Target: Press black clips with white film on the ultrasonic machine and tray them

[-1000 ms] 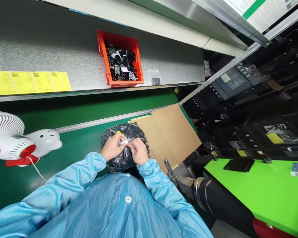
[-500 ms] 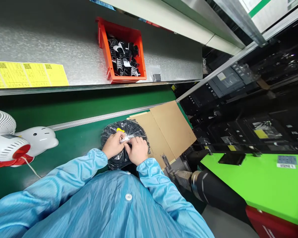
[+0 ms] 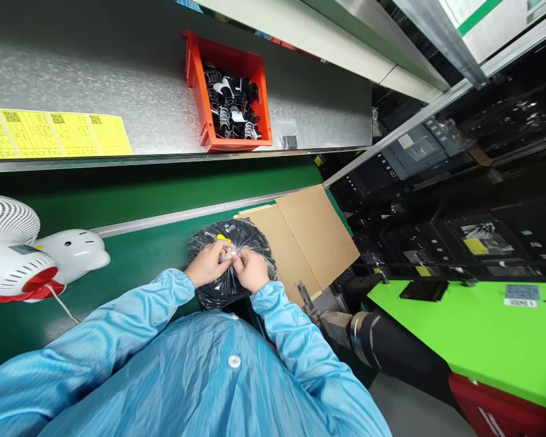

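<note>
A round black part wrapped in a clear plastic bag (image 3: pixel 248 235) lies on the green belt right in front of me, with a small yellow tag on its top. My left hand (image 3: pixel 205 264) and my right hand (image 3: pixel 251 269) meet over its middle. Both pinch the gathered, bunched-up plastic of the bag between fingers and thumbs. My blue sleeves cover the near edge of the bag.
A flat brown cardboard sheet (image 3: pixel 309 233) lies just right of the bag. An orange bin (image 3: pixel 199 85) of black parts sits on the metal shelf behind, beside yellow labels (image 3: pixel 54 133). A white desk fan (image 3: pixel 22 252) stands at the left. Dark machinery and a bright green surface (image 3: pixel 477 340) fill the right.
My hands stay on the bunched plastic and have drawn slightly closer over the bag's middle. The view has shifted a little.
</note>
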Available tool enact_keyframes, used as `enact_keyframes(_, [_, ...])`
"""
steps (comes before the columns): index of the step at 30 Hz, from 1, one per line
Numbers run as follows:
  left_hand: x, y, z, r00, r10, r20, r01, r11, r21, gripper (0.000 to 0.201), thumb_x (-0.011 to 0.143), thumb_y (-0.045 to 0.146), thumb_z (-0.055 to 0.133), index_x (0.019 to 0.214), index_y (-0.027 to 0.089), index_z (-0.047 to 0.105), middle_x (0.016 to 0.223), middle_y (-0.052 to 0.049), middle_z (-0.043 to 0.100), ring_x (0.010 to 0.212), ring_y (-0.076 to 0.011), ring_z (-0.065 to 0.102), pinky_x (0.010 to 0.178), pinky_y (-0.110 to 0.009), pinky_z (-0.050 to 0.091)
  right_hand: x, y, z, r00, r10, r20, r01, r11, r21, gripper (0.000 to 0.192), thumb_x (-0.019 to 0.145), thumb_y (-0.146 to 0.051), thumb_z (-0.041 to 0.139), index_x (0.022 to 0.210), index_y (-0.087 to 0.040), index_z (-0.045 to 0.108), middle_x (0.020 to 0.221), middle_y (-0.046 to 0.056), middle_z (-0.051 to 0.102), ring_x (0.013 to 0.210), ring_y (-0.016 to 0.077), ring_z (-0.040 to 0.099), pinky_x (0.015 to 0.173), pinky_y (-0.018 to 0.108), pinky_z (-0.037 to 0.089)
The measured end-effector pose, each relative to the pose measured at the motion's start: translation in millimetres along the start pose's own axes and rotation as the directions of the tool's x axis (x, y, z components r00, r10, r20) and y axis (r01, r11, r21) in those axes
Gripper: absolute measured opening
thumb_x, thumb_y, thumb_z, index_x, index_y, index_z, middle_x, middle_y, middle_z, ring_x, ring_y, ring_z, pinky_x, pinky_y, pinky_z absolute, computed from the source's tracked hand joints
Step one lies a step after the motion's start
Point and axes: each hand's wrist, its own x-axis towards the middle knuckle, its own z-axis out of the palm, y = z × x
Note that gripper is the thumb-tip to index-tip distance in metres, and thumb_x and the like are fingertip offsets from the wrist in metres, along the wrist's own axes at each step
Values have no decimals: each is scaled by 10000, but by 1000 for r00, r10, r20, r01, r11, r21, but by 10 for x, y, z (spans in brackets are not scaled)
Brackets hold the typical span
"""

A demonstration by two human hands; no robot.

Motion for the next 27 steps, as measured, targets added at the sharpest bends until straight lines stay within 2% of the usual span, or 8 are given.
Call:
enact_keyframes(3, [47,-38,-32,1000,-12,14,13,998,-65,334,918,418,717,1156,222,589,1048,-71,726,929,-225,696,872,-368,551,-38,68,-12,999,36,14,-39,944,327,364,982,-452,568,706,-246,450,610,-51,456,605,135,418,610,253,313])
enact_keyframes(6, [78,-89,-51,1000,-18,23,20,995,-93,339,902,443,746,1111,224,591,998,-49,716,844,-197,674,816,-344,551,-206,77,-134,998,49,32,-59,832,551,456,982,-554,582,688,-254,408,587,-62,412,584,124,372,585,250,316])
enact_keyframes(12, [73,-156,-99,998,-61,-1,61,998,15,293,894,491,760,941,221,658,902,-58,724,875,-239,682,845,-364,531,-620,128,-557,999,50,11,-44,728,684,494,1006,-627,628,732,-235,503,627,-39,495,598,126,419,611,265,365])
enact_keyframes(16, [13,-91,-114,999,-40,-9,40,999,13,275,917,492,736,856,233,667,866,-38,725,866,-231,660,858,-356,498,-479,303,-585,997,11,-78,38,804,593,495,1077,-601,496,809,-219,660,759,28,631,740,181,570,744,323,490])
enact_keyframes(19, [-53,-22,-174,993,-111,-27,111,994,-3,279,898,514,752,892,246,673,868,-17,721,826,-219,627,818,-346,475,-180,431,-504,960,-2,-279,121,905,408,343,1087,-445,493,1018,-226,749,994,81,713,949,233,650,910,391,537])
enact_keyframes(21, [-107,17,-257,990,-135,-32,134,991,-27,304,902,528,744,861,244,646,849,-11,705,816,-213,608,823,-344,464,25,455,-441,948,-95,-303,178,949,261,304,1068,-339,502,1186,-234,761,1153,115,721,1105,268,651,1028,451,524])
enact_keyframes(24, [-239,56,-423,993,-107,-47,104,993,-55,368,921,531,711,762,235,561,790,-1,653,817,-207,581,847,-339,449,241,356,-326,941,-312,-129,320,946,44,453,996,-293,647,1447,-267,675,1432,126,654,1366,313,546,1208,526,416])
enact_keyframes(27, [-461,40,-598,997,-73,-25,72,997,-42,442,927,539,673,683,232,469,710,8,569,773,-197,546,789,-314,439,335,163,-165,898,-430,94,438,893,-102,472,926,-299,778,1393,-303,706,1472,84,644,1444,324,479,1272,533,321])
